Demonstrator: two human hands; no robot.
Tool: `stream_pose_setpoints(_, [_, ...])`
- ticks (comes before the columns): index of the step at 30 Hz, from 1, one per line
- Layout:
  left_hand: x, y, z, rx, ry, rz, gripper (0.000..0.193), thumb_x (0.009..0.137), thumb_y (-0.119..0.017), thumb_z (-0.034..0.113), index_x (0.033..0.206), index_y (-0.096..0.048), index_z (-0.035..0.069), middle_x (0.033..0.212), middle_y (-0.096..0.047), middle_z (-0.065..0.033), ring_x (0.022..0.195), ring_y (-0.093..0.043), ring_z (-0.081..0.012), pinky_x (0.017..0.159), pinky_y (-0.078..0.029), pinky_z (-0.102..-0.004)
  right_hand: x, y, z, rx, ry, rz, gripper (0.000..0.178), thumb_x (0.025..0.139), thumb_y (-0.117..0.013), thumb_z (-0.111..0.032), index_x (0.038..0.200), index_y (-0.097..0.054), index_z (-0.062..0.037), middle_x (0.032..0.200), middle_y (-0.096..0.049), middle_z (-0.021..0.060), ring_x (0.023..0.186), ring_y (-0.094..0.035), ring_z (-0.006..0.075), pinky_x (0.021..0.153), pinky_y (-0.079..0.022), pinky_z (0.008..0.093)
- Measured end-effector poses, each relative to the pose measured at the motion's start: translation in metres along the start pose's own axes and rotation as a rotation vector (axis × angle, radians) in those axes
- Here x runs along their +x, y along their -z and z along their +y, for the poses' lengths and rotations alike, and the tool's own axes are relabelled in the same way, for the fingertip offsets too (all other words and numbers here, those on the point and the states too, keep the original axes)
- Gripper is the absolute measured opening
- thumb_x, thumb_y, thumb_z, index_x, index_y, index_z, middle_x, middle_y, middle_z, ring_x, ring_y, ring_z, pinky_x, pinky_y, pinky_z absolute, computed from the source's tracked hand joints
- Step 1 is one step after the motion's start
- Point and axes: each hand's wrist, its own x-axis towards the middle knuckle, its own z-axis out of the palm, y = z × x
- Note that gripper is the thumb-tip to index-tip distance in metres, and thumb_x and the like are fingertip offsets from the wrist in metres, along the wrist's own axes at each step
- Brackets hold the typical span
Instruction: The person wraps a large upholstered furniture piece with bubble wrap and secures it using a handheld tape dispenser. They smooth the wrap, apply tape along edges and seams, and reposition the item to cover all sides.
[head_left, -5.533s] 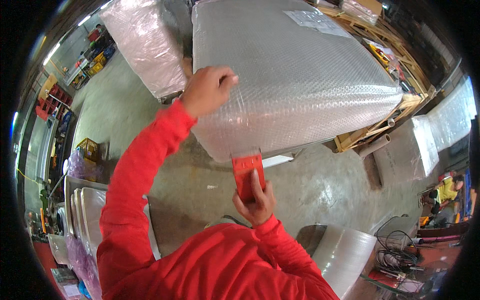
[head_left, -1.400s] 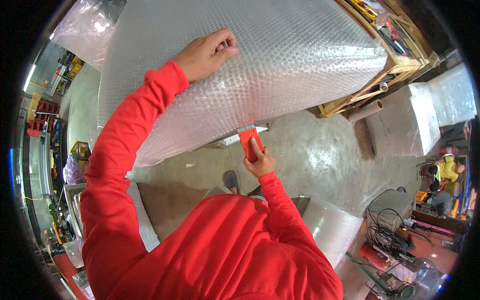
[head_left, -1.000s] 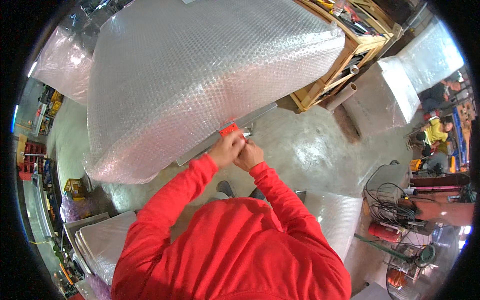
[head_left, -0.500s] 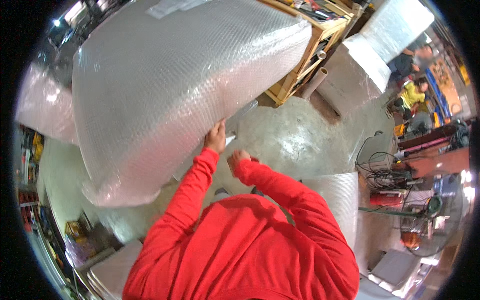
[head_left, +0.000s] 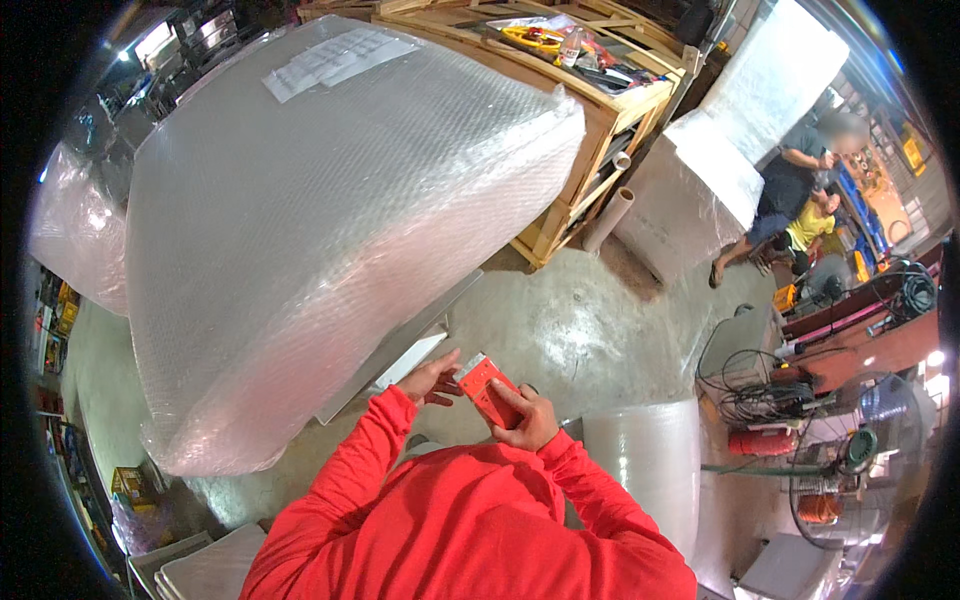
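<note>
My right hand (head_left: 528,419) is closed around a flat red hand tool (head_left: 488,391) with a grey metal-looking end; its exact kind does not show. Just left of that end, my left hand (head_left: 431,381) has its fingers stretched apart and holds nothing. Ahead and to the left stands a large bulky item in bubble wrap (head_left: 330,190), its near lower edge beyond my left hand. A white sheet-like piece (head_left: 412,357) shows under that edge, close to my left fingers. Printed papers (head_left: 338,60) lie on top of the wrap.
A wooden crate (head_left: 560,205) with odds and ends on top stands behind the wrapped item, a cardboard tube (head_left: 610,218) beside it. Wrapped boxes (head_left: 690,190) and two people are farther right. A bubble wrap roll (head_left: 645,470), coiled cables (head_left: 765,390) and a fan (head_left: 860,450) sit at my right.
My left hand has come away from the bubble wrap and opened. My right hand has turned, bringing the red tool into sight. A person at the far right now stands more plainly in view.
</note>
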Motion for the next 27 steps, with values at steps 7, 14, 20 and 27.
stream_pose_setpoints(7, [0.023, -0.074, 0.087, 0.045, -0.317, 0.049, 0.023, 0.101, -0.063, 0.030, 0.100, -0.070, 0.008, 0.081, -0.067, 0.0025, 0.070, -0.062, -0.0077, 0.061, -0.052, -0.0258, 0.038, 0.072, 0.075, 0.015, 0.252, 0.045, 0.079, 0.064, -0.082, -0.031, 0.140, -0.061, -0.0263, 0.080, -0.051, 0.0110, 0.060, -0.058, 0.0286, 0.056, -0.050, 0.0406])
stream_pose_setpoints(14, [-0.036, -0.171, 0.223, 0.699, -0.842, 0.634, 0.016, 0.096, -0.067, 0.013, 0.092, -0.072, -0.002, 0.078, -0.068, -0.0044, 0.074, -0.058, -0.0071, 0.065, -0.049, -0.0280, 0.070, 0.109, 0.124, 0.005, 0.418, 0.266, 0.082, 0.062, -0.084, -0.032, 0.140, -0.059, -0.0250, 0.083, -0.051, 0.0119, 0.060, -0.055, 0.0290, 0.051, -0.047, 0.0401])
stream_pose_setpoints(20, [-0.100, -0.157, 0.351, 1.076, -1.049, 0.977, 0.021, 0.097, -0.064, 0.017, 0.100, -0.072, -0.002, 0.087, -0.073, -0.0126, 0.074, -0.065, -0.0166, 0.070, -0.052, -0.0319, 0.120, 0.113, 0.130, -0.018, 0.422, 0.301, 0.082, 0.063, -0.083, -0.030, 0.140, -0.059, -0.0239, 0.081, -0.050, 0.0119, 0.059, -0.052, 0.0295, 0.050, -0.047, 0.0401])
stream_pose_setpoints(27, [-0.055, -0.080, 0.401, 1.065, -0.944, 1.113, 0.022, 0.096, -0.062, 0.024, 0.106, -0.069, 0.006, 0.090, -0.069, -0.0181, 0.078, -0.065, -0.0271, 0.075, -0.051, -0.0381, 0.199, 0.101, 0.096, 0.039, 0.365, 0.216, 0.080, 0.065, -0.082, -0.024, 0.142, -0.058, -0.0188, 0.084, -0.052, 0.0131, 0.063, -0.057, 0.0326, 0.054, -0.051, 0.0418])
